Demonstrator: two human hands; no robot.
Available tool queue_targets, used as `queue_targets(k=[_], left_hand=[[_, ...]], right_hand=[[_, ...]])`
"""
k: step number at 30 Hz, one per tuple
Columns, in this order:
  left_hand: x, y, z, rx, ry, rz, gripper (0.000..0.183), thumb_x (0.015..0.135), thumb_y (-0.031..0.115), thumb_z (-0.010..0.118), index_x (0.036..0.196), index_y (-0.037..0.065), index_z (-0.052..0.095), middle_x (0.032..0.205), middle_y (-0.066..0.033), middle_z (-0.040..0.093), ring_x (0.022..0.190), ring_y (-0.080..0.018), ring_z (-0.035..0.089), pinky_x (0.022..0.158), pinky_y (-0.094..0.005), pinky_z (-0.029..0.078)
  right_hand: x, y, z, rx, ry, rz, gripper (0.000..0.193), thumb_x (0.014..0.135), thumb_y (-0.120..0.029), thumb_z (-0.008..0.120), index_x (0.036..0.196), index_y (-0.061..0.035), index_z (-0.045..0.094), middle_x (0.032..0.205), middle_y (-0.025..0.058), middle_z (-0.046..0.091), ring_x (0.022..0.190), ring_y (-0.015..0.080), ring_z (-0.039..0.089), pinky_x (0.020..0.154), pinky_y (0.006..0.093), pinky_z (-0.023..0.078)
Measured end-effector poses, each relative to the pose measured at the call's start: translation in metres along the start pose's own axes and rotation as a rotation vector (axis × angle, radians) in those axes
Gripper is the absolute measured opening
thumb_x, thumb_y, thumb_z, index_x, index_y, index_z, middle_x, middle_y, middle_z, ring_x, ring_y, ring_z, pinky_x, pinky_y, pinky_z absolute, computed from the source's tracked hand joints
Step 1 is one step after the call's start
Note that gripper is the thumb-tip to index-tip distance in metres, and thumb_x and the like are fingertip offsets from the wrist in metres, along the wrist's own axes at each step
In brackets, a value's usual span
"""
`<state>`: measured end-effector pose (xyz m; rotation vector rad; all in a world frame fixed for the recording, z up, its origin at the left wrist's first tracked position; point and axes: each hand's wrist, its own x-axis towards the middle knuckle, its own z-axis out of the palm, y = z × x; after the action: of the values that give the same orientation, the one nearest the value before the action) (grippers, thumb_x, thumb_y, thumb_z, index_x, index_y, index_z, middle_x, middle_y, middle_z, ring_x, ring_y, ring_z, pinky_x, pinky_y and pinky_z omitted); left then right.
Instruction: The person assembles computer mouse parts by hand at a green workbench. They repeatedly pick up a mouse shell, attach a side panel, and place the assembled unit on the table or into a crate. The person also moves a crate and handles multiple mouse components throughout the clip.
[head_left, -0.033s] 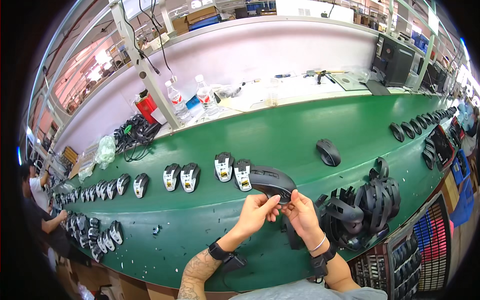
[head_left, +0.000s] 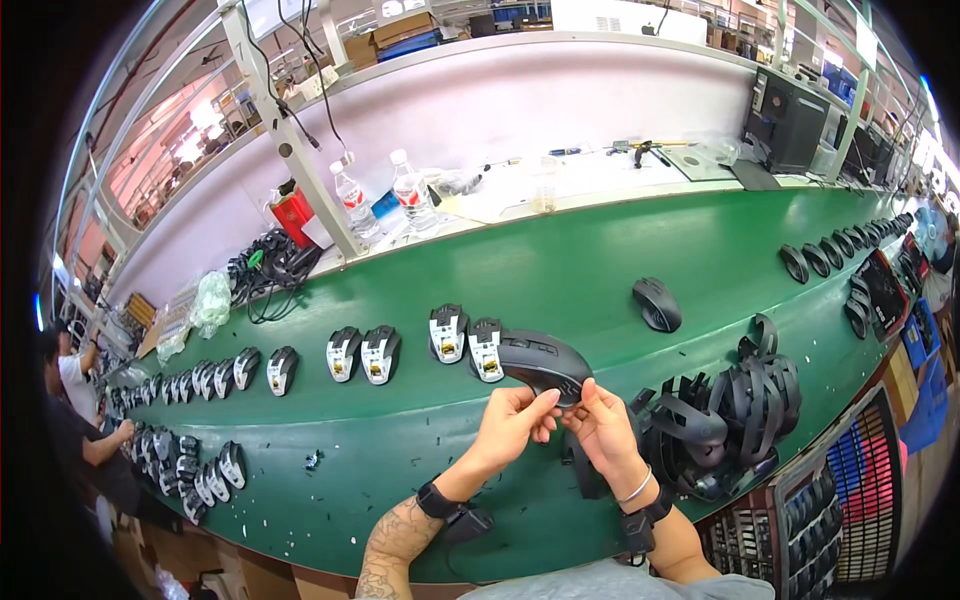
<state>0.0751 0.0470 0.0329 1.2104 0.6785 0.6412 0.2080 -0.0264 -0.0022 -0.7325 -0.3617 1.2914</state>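
Black shell (head_left: 548, 360), pinched by left hand (head_left: 512, 422) and right hand (head_left: 606, 425), juts up-left.

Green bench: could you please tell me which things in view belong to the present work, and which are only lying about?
Seem to belong:
- dark curved mouse piece, in the left fingers and right fingers
- mouse bodies with white sections
- heap of dark parts

Probably just lying about:
- clear bottles
- red box
- tangled cables
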Motion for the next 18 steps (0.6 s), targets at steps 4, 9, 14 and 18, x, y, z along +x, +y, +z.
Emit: queue_targets(k=[4, 9, 14, 18], left_hand=[[0.012, 0.0, -0.009, 0.03, -0.014, -0.05, 0.032, 0.091, 0.025, 0.062, 0.077, -0.003, 0.064, 0.062, -0.004, 0.06, 0.05, -0.0071, 0.053, 0.045, -0.0191, 0.039], [0.081, -0.02, -0.033, 0.115, -0.242, -0.169, 0.031, 0.094, 0.025, 0.058, 0.086, -0.004, 0.061, 0.067, -0.0011, 0.058, 0.057, -0.006, 0.05, 0.052, -0.0198, 0.041], [0.147, -0.057, -0.025, 0.38, -0.271, -0.268, 0.029, 0.089, 0.027, 0.063, 0.078, 0.0, 0.06, 0.065, -0.004, 0.059, 0.055, -0.0122, 0.054, 0.052, -0.026, 0.044], [0.145, -0.072, -0.015, 1.148, 0.046, 0.186, 0.026, 0.074, 0.019, 0.072, 0.083, -0.001, 0.059, 0.068, -0.0141, 0.061, 0.067, -0.0282, 0.061, 0.061, -0.0383, 0.048]], right_hand=[[-0.002, -0.004, 0.001, -0.027, -0.008, 0.092, 0.029, 0.095, -0.03, 0.055, 0.093, -0.0025, 0.063, 0.079, 0.0031, 0.063, 0.07, 0.01, 0.059, 0.068, 0.0266, 0.051], [-0.009, 0.005, 0.013, -0.224, -0.162, 0.194, 0.021, 0.094, -0.023, 0.058, 0.086, -0.0042, 0.061, 0.077, 0.0008, 0.06, 0.07, 0.0066, 0.058, 0.066, 0.0251, 0.052], [-0.014, 0.019, 0.021, -0.403, -0.388, 0.189, 0.017, 0.092, -0.019, 0.061, 0.082, -0.0047, 0.06, 0.077, -0.0007, 0.06, 0.069, 0.0061, 0.055, 0.065, 0.0214, 0.045], [-0.014, 0.028, 0.02, -0.416, -0.399, 0.177, 0.018, 0.092, -0.019, 0.06, 0.081, -0.0039, 0.059, 0.074, -0.0022, 0.059, 0.068, 0.0052, 0.053, 0.065, 0.0214, 0.044]])
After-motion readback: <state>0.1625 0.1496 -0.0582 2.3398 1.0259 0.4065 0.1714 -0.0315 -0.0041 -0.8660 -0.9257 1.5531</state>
